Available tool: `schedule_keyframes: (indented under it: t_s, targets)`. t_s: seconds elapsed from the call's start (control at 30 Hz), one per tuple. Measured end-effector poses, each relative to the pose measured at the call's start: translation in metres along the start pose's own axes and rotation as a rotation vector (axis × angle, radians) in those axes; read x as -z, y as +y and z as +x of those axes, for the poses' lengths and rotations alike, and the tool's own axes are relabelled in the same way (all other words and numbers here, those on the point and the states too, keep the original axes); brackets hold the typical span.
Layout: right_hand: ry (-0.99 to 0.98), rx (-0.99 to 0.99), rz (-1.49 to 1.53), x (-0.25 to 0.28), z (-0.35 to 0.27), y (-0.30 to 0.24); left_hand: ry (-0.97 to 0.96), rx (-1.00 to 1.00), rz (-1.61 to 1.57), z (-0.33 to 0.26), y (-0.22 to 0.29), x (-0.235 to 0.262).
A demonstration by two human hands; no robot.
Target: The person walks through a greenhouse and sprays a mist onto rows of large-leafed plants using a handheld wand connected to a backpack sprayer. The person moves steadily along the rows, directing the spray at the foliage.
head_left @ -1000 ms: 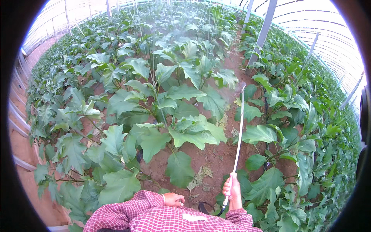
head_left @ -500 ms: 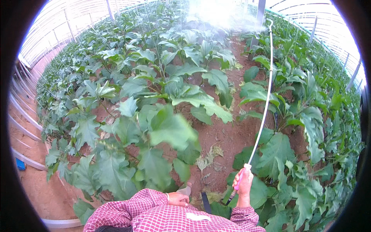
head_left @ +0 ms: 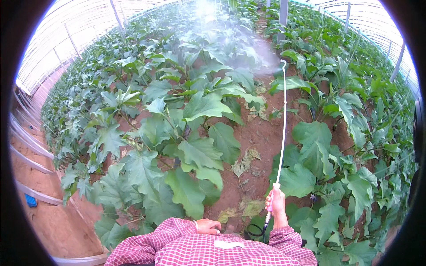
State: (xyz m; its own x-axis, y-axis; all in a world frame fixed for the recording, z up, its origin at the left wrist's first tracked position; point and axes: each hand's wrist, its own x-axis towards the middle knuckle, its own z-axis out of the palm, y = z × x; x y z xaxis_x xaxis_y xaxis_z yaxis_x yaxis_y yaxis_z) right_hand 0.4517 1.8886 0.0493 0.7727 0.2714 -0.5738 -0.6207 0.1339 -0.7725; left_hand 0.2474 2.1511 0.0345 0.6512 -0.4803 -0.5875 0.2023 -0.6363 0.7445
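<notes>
Two bare hands and one slender white spray lance (head_left: 284, 124), the reference for all positions given. Nearest, below the lance's butt, lies the front of a red-and-white checked shirt (head_left: 191, 256) with a pale patch (head_left: 229, 244). The left hand (head_left: 207, 226), a light band (head_left: 195, 225) at its wrist, rests left of the lance's lower end, close against the shirt; its fingers are loosely bent, and whether they hold anything beneath cannot be told. A black hose (head_left: 265, 232) joins the butt of the lance and curves to its left. The right hand (head_left: 278, 204) has its fingers wrapped around the pink-and-white handle (head_left: 276, 190) at the lance's near end. Left of the lance, a blue object (head_left: 30, 201), too small to identify, lies well apart among white hoops (head_left: 33, 160). Broad-leaved eggplant plants (head_left: 199, 150) flank the lance on both sides. Reddish-brown soil (head_left: 255, 135), bearing withered leaves (head_left: 244, 163), shows just left of the shaft. The lance slopes up and away to a bent nozzle (head_left: 283, 61). Pale mist (head_left: 262, 55) spreads leftward from this tip over the foliage. Beyond the tip stands a grey post (head_left: 282, 22); farther off, to its right, arches a bright ribbed greenhouse cover (head_left: 372, 17).
</notes>
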Motion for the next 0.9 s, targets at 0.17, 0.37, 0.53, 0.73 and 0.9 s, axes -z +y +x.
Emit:
schedule_keyframes:
  t_s: [0.17, 0.37, 0.53, 0.73, 0.9]
  targets:
    - [0.022, -0.245, 0.049, 0.009, -0.026, 0.070, 0.033, 0.021, -0.049, -0.040, -0.014, -0.045]
    - [-0.152, -0.636, 0.401, 0.018, -0.100, 0.201, 0.057, 0.029, -0.067, -0.110, -0.049, -0.100]
    - [-0.324, -0.664, 0.537, 0.012, -0.183, 0.256, 0.102, -0.014, -0.046, -0.163, -0.074, -0.152]
    - [-0.206, -0.188, 0.348, -0.040, -0.253, 0.194, -0.028, 0.009, -0.054, -0.194, -0.091, -0.222]
    - [-0.131, 0.160, 0.179, -0.045, -0.307, 0.180, 0.071, -0.033, -0.018, -0.219, -0.064, -0.248]
